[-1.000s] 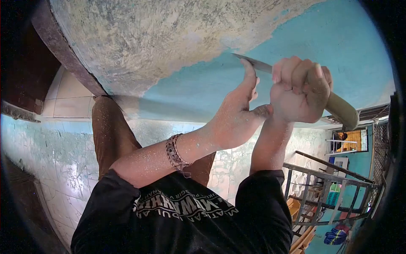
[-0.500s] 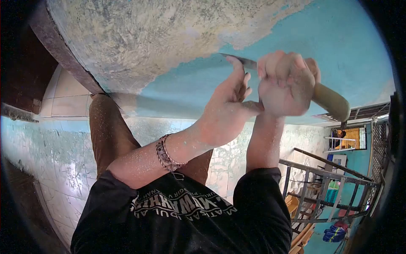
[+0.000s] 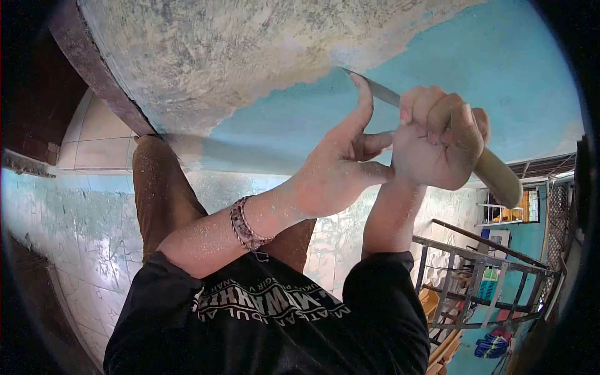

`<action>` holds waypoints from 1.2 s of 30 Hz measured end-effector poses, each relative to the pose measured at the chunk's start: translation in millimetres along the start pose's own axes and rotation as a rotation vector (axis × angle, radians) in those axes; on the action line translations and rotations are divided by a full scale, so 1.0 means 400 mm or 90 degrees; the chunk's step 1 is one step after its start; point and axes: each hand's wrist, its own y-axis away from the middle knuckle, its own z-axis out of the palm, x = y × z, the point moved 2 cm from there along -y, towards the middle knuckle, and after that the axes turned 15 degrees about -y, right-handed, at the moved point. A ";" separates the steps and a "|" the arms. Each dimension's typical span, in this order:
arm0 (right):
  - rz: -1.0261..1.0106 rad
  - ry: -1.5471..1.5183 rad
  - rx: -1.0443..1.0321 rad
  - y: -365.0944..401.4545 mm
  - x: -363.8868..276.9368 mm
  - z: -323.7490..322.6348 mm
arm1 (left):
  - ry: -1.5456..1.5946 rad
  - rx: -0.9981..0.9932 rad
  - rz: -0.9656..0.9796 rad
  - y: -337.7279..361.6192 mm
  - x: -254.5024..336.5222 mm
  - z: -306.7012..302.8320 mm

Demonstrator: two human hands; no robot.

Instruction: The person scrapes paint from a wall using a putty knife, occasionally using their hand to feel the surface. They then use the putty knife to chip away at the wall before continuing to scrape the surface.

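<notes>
A house under renovation is shown: a turquoise-painted plaster surface (image 3: 500, 69) is seen stripped back to a bare, mottled grey-beige patch (image 3: 219, 56), with a flat metal scraper with a pale wooden handle (image 3: 497, 169) laid against it. A pale tiled floor (image 3: 81, 237) is dusted with paint flakes. A grey metal stair railing (image 3: 481, 275) is seen beyond.

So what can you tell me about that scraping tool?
The tool has a thin, flat grey metal blade and a rounded, pale handle that looks wooden. It lies slanted against the wall, its tip at the edge of the turquoise paint. The right hand grips the handle; the left hand presses a fingertip on the blade.
</notes>
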 end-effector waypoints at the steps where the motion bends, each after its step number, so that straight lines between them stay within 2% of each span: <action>1: -0.014 -0.009 0.002 0.003 -0.007 0.006 | -0.039 0.007 0.012 0.004 -0.004 0.000; 4: -0.026 0.004 0.002 -0.002 0.004 0.010 | -0.127 0.008 0.034 0.011 0.003 -0.006; 7: -0.013 0.042 0.011 0.000 0.004 0.011 | -0.046 0.015 0.055 0.008 -0.002 -0.004; 9: -0.010 0.053 0.007 0.006 -0.006 0.011 | -0.084 0.010 0.030 0.016 -0.005 -0.003; 11: -0.095 -0.108 0.091 0.016 -0.010 -0.006 | -0.129 0.011 0.021 0.010 0.006 -0.009; 12: -0.093 -0.108 0.094 0.021 -0.002 -0.004 | -0.069 0.009 0.004 0.011 0.010 -0.008; 14: -0.023 0.066 0.011 0.018 0.028 0.005 | -0.012 0.006 -0.012 0.015 0.010 -0.007; 16: 0.004 0.091 0.030 0.015 0.000 0.016 | -0.074 0.007 -0.022 0.027 0.000 -0.011; 18: -0.066 -0.020 0.001 0.003 -0.033 -0.007 | -0.099 0.006 0.003 0.018 0.002 -0.013; 19: -0.096 0.157 0.081 0.035 0.005 -0.004 | -0.117 0.008 0.017 0.020 0.001 -0.010; 20: -0.093 0.158 0.085 0.052 0.022 -0.005 | -0.114 0.008 0.013 0.026 -0.004 -0.008; 22: -0.005 0.051 0.128 0.060 0.049 -0.016 | -0.006 0.022 -0.030 0.026 -0.010 -0.011; 23: -0.044 0.086 0.037 0.048 0.031 -0.011 | -0.007 0.022 -0.028 0.027 -0.011 -0.014; 24: -0.042 0.084 0.035 0.049 0.021 -0.017 | -0.061 0.022 -0.033 0.029 -0.013 -0.016; 26: -0.035 -0.076 0.103 0.054 0.014 -0.035 | -0.119 0.027 -0.036 0.028 -0.013 -0.024; 27: -0.082 0.108 0.085 0.066 0.059 -0.015 | -0.084 0.031 -0.041 0.027 -0.015 -0.026; 29: -0.071 0.096 0.056 0.053 0.043 -0.002 | -0.052 0.029 -0.043 0.031 -0.023 -0.029; 30: -0.056 0.078 0.023 0.046 0.039 0.003 | -0.122 0.054 -0.064 0.048 -0.028 -0.034; 31: -0.046 -0.125 0.058 0.042 0.019 -0.016 | -0.189 0.082 -0.085 0.070 -0.028 -0.038; 32: -0.045 -0.130 0.054 0.043 0.026 -0.019 | -0.382 0.066 -0.078 0.097 -0.009 -0.046; 33: -0.031 -0.043 0.056 0.044 0.038 -0.015 | -0.576 0.046 -0.072 0.131 0.022 -0.055; 35: 0.016 0.211 0.077 0.050 0.046 0.013 | -0.683 -0.188 -0.031 0.201 0.085 -0.055; 36: 0.012 0.212 0.082 0.043 0.044 0.015 | -0.411 -0.336 0.025 0.232 0.084 -0.065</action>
